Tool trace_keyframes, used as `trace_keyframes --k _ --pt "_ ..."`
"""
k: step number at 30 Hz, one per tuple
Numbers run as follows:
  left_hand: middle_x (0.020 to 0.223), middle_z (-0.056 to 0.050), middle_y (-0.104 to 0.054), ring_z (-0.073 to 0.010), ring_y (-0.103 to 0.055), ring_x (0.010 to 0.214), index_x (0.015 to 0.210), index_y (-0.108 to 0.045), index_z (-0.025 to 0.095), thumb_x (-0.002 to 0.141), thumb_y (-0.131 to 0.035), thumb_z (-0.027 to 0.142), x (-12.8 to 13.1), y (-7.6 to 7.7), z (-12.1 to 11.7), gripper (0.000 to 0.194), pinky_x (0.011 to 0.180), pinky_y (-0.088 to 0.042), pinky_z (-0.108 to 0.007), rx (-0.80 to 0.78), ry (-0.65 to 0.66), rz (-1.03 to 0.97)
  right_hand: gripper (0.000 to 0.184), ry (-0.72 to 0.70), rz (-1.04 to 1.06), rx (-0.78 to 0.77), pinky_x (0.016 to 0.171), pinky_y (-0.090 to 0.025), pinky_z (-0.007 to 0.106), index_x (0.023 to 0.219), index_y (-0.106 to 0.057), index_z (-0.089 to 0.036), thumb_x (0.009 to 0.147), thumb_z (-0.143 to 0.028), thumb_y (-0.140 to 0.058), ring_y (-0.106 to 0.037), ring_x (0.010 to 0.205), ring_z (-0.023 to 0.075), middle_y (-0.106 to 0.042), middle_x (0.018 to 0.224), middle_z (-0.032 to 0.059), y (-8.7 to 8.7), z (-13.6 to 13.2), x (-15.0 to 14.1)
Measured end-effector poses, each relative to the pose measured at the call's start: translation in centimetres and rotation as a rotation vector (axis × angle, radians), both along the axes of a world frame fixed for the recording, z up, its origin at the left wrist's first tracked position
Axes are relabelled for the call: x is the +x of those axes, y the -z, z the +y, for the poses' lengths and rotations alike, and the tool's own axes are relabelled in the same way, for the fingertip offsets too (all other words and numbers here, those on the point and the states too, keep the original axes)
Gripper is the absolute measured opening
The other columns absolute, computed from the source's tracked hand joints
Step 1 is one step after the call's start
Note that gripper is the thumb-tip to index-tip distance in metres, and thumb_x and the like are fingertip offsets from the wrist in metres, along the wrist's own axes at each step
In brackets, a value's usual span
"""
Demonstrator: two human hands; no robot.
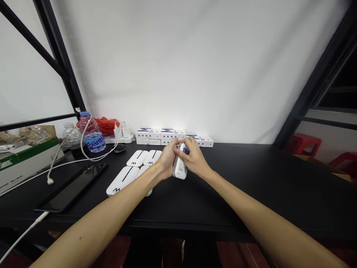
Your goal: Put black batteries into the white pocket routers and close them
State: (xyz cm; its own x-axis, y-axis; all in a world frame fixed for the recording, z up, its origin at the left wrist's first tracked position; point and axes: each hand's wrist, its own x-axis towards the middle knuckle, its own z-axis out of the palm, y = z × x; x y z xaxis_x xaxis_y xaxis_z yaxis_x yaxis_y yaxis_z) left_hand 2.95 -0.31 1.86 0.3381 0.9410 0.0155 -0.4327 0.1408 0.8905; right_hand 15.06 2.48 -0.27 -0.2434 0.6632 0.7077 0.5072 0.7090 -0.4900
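Note:
My left hand (167, 160) and my right hand (195, 158) meet over the middle of the black table, both gripping a white oblong device (179, 167) held upright. A blue label shows near its top, partly covered by my fingers. Just left of my left hand, several similar white devices with a black slit and an M mark lie flat, including one (122, 180) and another (137, 158). My left wrist hides part of one more. A row of white boxes with blue M marks (167, 134) stands behind my hands at the table's back edge.
The black table (251, 178) runs right to a dark edge, with red stools (302, 144) beyond. At the left stand a blue-capped water bottle (92, 137), a power strip (119, 139) with white cables, a dark tablet (72, 188) and a white-and-green carton (28, 160).

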Motion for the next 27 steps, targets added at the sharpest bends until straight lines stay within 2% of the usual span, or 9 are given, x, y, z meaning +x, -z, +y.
trace_keyframes --k 3,6,9,11,16,20,23,27 --pt "0.076 -0.003 -0.060 -0.0184 -0.062 0.065 0.100 -0.054 0.020 0.085 -0.046 0.055 -0.6 -1.0 -0.3 0.039 0.059 -0.049 -0.029 0.063 0.013 0.006 0.036 0.046 0.157 0.024 0.065 -0.040 0.028 0.075 -0.053 -0.020 0.087 -0.053 -0.048 -0.049 0.067 0.0151 -0.051 0.069 -0.0011 -0.8 -0.5 0.0" --pt "0.077 0.000 -0.059 -0.0145 -0.059 0.065 0.094 -0.053 0.020 0.081 -0.055 0.053 -1.3 -1.5 -0.5 0.035 0.057 -0.046 -0.025 0.260 0.044 0.188 0.044 0.149 0.374 -0.036 0.051 -0.032 0.024 0.065 -0.044 -0.020 0.086 -0.059 -0.045 -0.039 0.051 0.0110 -0.041 0.054 -0.0054 -1.5 -0.6 0.4" --pt "0.073 0.001 -0.059 -0.0134 -0.060 0.063 0.085 -0.054 0.018 0.079 -0.061 0.047 -1.2 -1.1 -0.6 0.030 0.056 -0.044 -0.023 0.601 -0.117 0.545 0.049 0.237 0.522 -0.079 0.048 -0.029 0.023 0.060 -0.038 -0.020 0.085 -0.061 -0.043 -0.037 0.050 0.0101 -0.037 0.052 -0.0059 -1.8 -0.4 0.8" --pt "0.066 0.001 -0.060 -0.0147 -0.062 0.055 0.087 -0.055 0.018 0.082 -0.056 0.047 -0.9 -0.5 -0.8 0.030 0.052 -0.044 -0.024 0.720 -0.226 0.719 0.049 0.245 0.550 -0.102 0.049 -0.029 0.023 0.060 -0.039 -0.020 0.084 -0.062 -0.045 -0.037 0.051 0.0101 -0.038 0.052 -0.0057 -1.7 -0.1 1.1" --pt "0.053 0.003 -0.057 -0.0158 -0.061 0.043 0.091 -0.053 0.018 0.088 -0.047 0.043 -0.4 0.4 -1.0 0.026 0.047 -0.047 -0.025 0.720 -0.212 0.760 0.054 0.172 0.640 -0.192 0.048 -0.030 0.024 0.055 -0.037 -0.020 0.082 -0.066 -0.044 -0.036 0.050 0.0105 -0.035 0.050 -0.0050 -1.3 1.1 1.6" --pt "0.056 0.002 -0.058 -0.0145 -0.059 0.044 0.087 -0.053 0.018 0.087 -0.047 0.041 -0.2 0.7 -1.2 0.024 0.045 -0.046 -0.024 0.742 -0.166 0.800 0.054 0.249 0.701 -0.246 0.046 -0.027 0.026 0.052 -0.032 -0.021 0.085 -0.064 -0.038 -0.033 0.047 0.0107 -0.030 0.048 -0.0044 -1.2 2.1 2.3" --pt "0.062 0.001 -0.061 -0.0131 -0.059 0.047 0.084 -0.053 0.018 0.084 -0.050 0.037 0.1 0.9 -1.5 0.019 0.046 -0.044 -0.023 0.755 -0.160 0.871 0.049 0.338 0.550 -0.180 0.045 -0.022 0.027 0.049 -0.026 -0.021 0.086 -0.051 -0.041 -0.027 0.046 0.0098 -0.025 0.047 -0.0045 -1.4 1.8 2.6" --pt "0.069 -0.001 -0.064 -0.0151 -0.057 0.057 0.083 -0.059 0.017 0.078 -0.057 0.037 0.2 0.9 -1.6 0.021 0.050 -0.041 -0.025 0.770 -0.139 1.028 0.049 0.273 0.311 -0.048 0.046 -0.019 0.028 0.047 -0.021 -0.021 0.087 -0.042 -0.041 -0.023 0.046 0.0086 -0.022 0.046 -0.0041 -1.9 0.5 2.0"
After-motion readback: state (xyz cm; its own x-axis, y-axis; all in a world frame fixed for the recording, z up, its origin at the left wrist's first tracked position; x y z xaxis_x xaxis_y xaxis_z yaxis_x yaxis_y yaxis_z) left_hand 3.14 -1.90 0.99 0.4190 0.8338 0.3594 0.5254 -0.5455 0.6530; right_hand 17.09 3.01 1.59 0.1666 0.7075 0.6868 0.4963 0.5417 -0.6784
